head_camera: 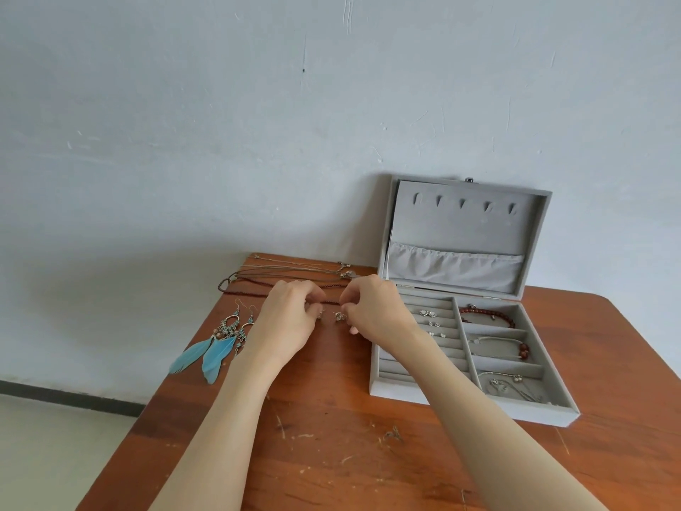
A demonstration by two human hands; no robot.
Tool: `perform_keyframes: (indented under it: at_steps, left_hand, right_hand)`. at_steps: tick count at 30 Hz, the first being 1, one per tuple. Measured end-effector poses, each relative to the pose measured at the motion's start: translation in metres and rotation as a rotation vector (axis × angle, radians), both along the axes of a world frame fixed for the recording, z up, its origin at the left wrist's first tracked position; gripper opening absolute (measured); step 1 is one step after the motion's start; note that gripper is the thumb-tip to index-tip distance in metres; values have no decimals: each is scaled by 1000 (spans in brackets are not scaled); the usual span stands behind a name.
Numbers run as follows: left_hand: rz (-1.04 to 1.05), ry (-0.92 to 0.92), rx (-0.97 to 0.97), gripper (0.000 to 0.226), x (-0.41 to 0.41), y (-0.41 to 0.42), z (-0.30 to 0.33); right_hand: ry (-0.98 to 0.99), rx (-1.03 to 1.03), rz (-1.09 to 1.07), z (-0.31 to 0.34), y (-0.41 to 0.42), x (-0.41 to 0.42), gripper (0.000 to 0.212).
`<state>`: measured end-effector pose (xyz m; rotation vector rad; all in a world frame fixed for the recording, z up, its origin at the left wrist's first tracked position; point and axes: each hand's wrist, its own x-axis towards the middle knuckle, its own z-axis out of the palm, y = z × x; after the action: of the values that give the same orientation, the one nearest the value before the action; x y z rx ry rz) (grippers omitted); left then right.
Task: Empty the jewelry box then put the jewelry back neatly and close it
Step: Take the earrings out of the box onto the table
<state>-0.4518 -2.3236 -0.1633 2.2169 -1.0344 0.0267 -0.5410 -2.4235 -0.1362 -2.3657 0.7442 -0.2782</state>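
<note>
The grey velvet jewelry box (383, 385) stands open on the right of the wooden table, lid (468, 215) upright against the wall. Inside lie small silver earrings (429, 313) in the ring slots, a red bead bracelet (490, 313), a silver bangle with red beads (505, 344) and silver pieces (516, 387). Left of the box, my left hand (291, 319) and my right hand (372, 307) each pinch a small silver earring (338, 315) just above the table. Blue feather earrings (217, 344) and several necklaces (294, 274) lie on the table behind and left.
The wooden table (331, 437) is scratched and stands against a pale wall. Its left edge runs diagonally close to the feather earrings, with the floor below. A small bit of debris (392, 433) lies near the table's middle.
</note>
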Motion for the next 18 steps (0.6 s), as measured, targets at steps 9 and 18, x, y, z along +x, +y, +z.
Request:
perform_keyframes:
  at_steps: [9, 18]
  left_hand:
    - [-143, -119, -127, 17, -22, -10, 5]
    - [-171, -289, -46, 18, -47, -46, 5]
  right_hand:
    - [-221, 66, -118, 13, -31, -54, 13]
    - [-92, -168, -228, -17, -53, -65, 18]
